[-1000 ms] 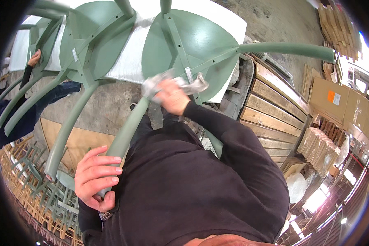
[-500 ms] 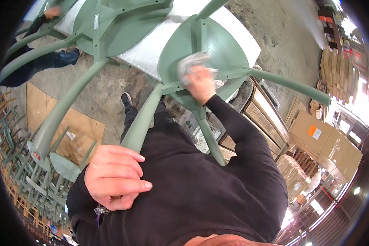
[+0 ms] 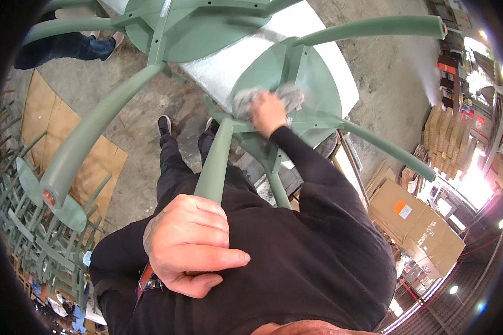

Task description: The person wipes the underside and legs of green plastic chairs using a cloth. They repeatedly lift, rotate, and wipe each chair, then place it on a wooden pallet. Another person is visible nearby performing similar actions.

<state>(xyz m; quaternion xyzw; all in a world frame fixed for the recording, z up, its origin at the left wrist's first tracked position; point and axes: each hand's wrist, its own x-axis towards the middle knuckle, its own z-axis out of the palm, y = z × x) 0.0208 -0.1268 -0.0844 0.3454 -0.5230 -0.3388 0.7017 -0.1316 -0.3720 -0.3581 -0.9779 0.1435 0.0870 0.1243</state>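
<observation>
An upturned green metal chair lies seat-down on a white table (image 3: 235, 61), its legs pointing toward me. My left hand (image 3: 189, 244) grips the end of the nearest chair leg (image 3: 215, 162), close to my chest. My right hand (image 3: 268, 111) presses a grey cloth (image 3: 246, 99) against the underside of the round chair seat (image 3: 313, 95), by the frame where the legs join. A second upturned green chair (image 3: 195, 28) lies beside it on the table, one long leg (image 3: 89, 139) reaching toward the lower left.
Another person's legs in dark trousers (image 3: 61, 47) stand at the far side, top left. Flat cardboard (image 3: 95, 162) lies on the concrete floor. Stacked green chairs (image 3: 33, 234) fill the left. Cardboard boxes (image 3: 413, 218) and wooden pallets (image 3: 441, 139) stand on the right.
My view has swung and the chair sits nearer and higher in frame. My right hand has moved the cloth across the seat's underside. My left hand stays clamped on the leg.
</observation>
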